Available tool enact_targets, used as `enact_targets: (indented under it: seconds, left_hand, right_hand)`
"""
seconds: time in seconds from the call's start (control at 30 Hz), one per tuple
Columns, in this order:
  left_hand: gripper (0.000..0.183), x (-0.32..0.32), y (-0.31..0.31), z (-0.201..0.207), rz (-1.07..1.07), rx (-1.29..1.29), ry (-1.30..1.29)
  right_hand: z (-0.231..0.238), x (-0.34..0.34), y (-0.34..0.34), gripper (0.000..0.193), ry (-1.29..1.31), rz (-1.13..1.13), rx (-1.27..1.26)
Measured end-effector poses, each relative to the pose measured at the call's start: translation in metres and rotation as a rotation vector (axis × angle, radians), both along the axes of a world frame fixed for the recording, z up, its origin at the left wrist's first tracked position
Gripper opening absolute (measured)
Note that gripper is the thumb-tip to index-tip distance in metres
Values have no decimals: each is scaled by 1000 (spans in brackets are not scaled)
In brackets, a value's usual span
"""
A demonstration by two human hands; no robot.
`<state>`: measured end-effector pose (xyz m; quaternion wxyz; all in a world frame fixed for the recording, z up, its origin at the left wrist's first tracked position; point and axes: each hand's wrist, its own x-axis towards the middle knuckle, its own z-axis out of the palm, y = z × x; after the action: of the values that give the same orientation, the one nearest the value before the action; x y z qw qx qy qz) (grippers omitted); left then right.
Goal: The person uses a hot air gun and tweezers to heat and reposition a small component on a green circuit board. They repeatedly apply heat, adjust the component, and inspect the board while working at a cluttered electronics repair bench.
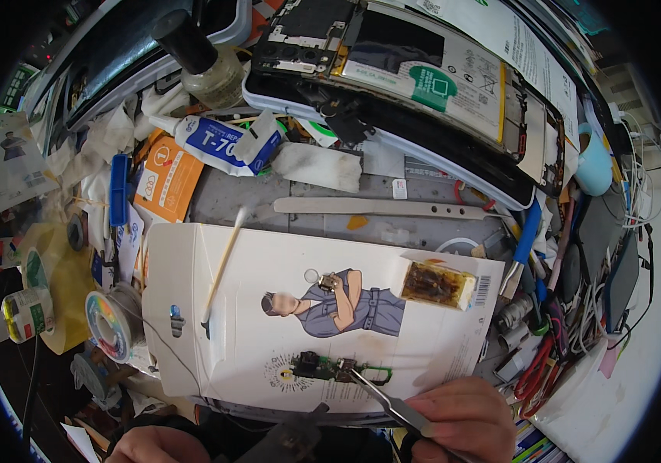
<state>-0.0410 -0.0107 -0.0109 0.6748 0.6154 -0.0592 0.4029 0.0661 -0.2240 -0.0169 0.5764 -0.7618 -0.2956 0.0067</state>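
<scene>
My right hand [462,420] is closed around metal tweezers [400,409] at the lower right. Their tips reach a small green circuit board [336,366], which carries dark components and has an open frame at its right end. The board lies on a flattened white box [246,363] printed with a figure in blue. My left hand [153,446] shows only in part at the lower edge, its fingers mostly cut off. Between the hands, a blurred dark object [288,440] rises from below; its kind and whether it is held are unclear.
A cotton swab [225,262] and a brown-stained block [437,284] rest on the box. Beyond lie a flat metal strip [377,207], a blue-white tube [226,147] and an opened phone [423,77]. A wire spool [114,328] stands left; pliers and cables crowd the right.
</scene>
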Motion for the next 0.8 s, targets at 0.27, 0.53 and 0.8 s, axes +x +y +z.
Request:
enact_targets:
  seconds: [0.27,0.53,0.8]
  left_hand:
    - [42,3,-2,-4,5,-33,-40]
    - [42,2,-3,-3,21,-34,-27]
    - [41,-1,-4,-2,36,-43,0]
  right_hand:
    - [-16,12,-6,19,-135,117,20]
    - [-3,3,3,18,-44,13,3]
    - [-4,4,6,18,-44,-2,15]
